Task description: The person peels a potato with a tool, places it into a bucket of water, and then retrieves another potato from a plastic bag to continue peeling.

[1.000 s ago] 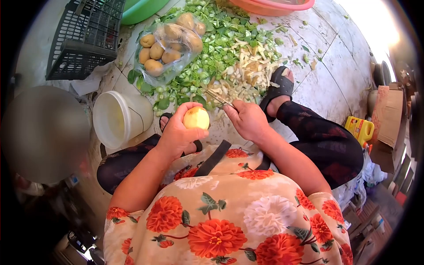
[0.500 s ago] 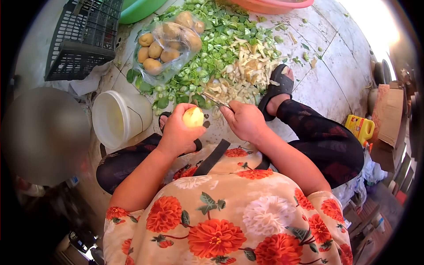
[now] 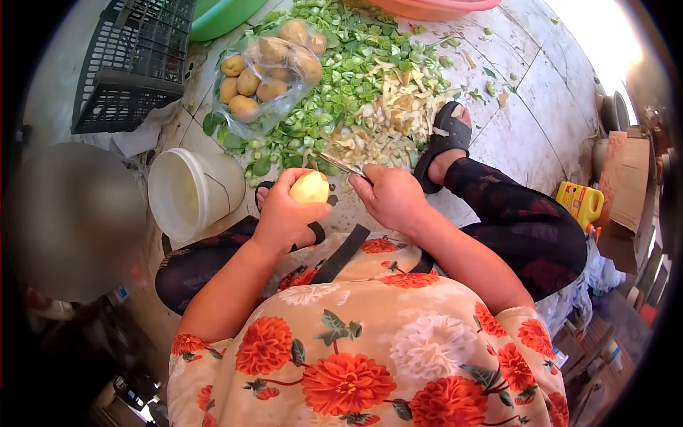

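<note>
My left hand [image 3: 279,217] is closed around a potato [image 3: 310,188], whose pale yellow flesh shows where the skin is off. In my right hand [image 3: 393,199] is a metal peeler [image 3: 340,163], its blade pointing up and left, a little apart from the potato. Below the blade lies a heap of potato peelings [image 3: 398,114] on the floor. Several unpeeled potatoes [image 3: 246,82] sit in a clear plastic bag [image 3: 260,128] beyond my left hand.
Chopped green trimmings [image 3: 341,78] spread over the tiled floor [image 3: 530,107]. To the left are a white bucket [image 3: 203,192] and a black crate [image 3: 131,71]. A green basin [image 3: 220,18] and a pink basin [image 3: 441,6] stand at the back. A yellow jug [image 3: 578,203] is at right.
The peeler has shifted slightly left and up with my right hand. My left hand has turned the potato a little, so more of its peeled side shows.
</note>
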`<state>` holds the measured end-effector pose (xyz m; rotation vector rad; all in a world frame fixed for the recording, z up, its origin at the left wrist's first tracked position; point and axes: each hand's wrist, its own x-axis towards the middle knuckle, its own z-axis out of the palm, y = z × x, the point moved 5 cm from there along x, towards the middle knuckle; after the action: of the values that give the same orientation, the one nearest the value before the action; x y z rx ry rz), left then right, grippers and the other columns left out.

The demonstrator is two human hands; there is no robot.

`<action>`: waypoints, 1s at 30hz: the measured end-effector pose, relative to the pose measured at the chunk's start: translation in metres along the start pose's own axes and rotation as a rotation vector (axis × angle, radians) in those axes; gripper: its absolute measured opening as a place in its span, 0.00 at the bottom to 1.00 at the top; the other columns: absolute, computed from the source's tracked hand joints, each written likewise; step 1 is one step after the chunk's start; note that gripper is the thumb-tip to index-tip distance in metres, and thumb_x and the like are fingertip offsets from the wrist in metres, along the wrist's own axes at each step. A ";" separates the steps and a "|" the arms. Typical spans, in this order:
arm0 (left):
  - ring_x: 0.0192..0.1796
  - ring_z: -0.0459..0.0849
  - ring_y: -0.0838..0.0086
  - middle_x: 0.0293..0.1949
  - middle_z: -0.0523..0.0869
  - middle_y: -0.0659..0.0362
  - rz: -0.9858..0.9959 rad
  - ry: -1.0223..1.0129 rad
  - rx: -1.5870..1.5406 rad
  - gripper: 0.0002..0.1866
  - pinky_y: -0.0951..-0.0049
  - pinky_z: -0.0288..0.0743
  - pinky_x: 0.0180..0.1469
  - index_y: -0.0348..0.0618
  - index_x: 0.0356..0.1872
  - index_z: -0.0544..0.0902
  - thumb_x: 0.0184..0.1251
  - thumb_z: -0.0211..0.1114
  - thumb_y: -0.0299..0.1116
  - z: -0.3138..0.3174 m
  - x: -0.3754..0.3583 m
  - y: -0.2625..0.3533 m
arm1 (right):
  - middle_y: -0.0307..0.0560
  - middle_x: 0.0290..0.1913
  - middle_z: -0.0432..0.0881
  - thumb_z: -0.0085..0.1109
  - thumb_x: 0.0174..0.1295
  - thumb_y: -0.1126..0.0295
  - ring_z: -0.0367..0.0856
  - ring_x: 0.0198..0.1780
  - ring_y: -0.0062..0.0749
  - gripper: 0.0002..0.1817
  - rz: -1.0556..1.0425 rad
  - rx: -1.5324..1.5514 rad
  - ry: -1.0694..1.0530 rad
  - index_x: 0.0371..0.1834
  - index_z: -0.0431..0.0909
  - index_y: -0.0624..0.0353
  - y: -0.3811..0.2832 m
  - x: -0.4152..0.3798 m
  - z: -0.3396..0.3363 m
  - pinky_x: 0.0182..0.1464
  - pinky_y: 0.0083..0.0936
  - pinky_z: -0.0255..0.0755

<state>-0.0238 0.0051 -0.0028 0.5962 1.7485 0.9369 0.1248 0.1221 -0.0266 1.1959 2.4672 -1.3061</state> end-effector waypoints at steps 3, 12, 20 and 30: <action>0.43 0.81 0.77 0.42 0.82 0.61 -0.115 -0.018 -0.293 0.27 0.76 0.77 0.43 0.38 0.54 0.73 0.52 0.75 0.26 -0.002 0.003 -0.002 | 0.59 0.26 0.82 0.52 0.68 0.53 0.82 0.33 0.58 0.19 -0.068 0.094 0.001 0.35 0.79 0.60 -0.014 -0.011 0.001 0.37 0.49 0.75; 0.43 0.83 0.73 0.44 0.82 0.58 -0.115 -0.171 -0.403 0.28 0.74 0.79 0.42 0.40 0.55 0.73 0.52 0.74 0.25 0.007 -0.006 0.007 | 0.58 0.27 0.83 0.52 0.67 0.54 0.82 0.32 0.59 0.19 -0.011 0.051 0.026 0.34 0.79 0.61 0.019 0.004 0.022 0.38 0.49 0.75; 0.43 0.85 0.69 0.47 0.82 0.55 -0.205 -0.054 -0.551 0.29 0.71 0.80 0.43 0.41 0.57 0.69 0.54 0.73 0.24 -0.004 0.004 0.002 | 0.59 0.28 0.83 0.53 0.67 0.52 0.82 0.32 0.59 0.20 -0.073 0.134 0.018 0.33 0.79 0.61 -0.014 -0.009 -0.001 0.38 0.50 0.74; 0.47 0.85 0.62 0.51 0.81 0.53 -0.084 -0.225 -0.689 0.26 0.65 0.82 0.47 0.44 0.60 0.69 0.61 0.68 0.26 -0.001 0.002 0.008 | 0.59 0.27 0.82 0.53 0.68 0.54 0.82 0.33 0.60 0.18 0.010 0.135 0.142 0.31 0.78 0.60 0.010 0.002 0.004 0.36 0.49 0.74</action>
<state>-0.0257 0.0115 0.0029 0.1642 1.1365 1.2693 0.1288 0.1239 -0.0364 1.3742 2.4988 -1.4543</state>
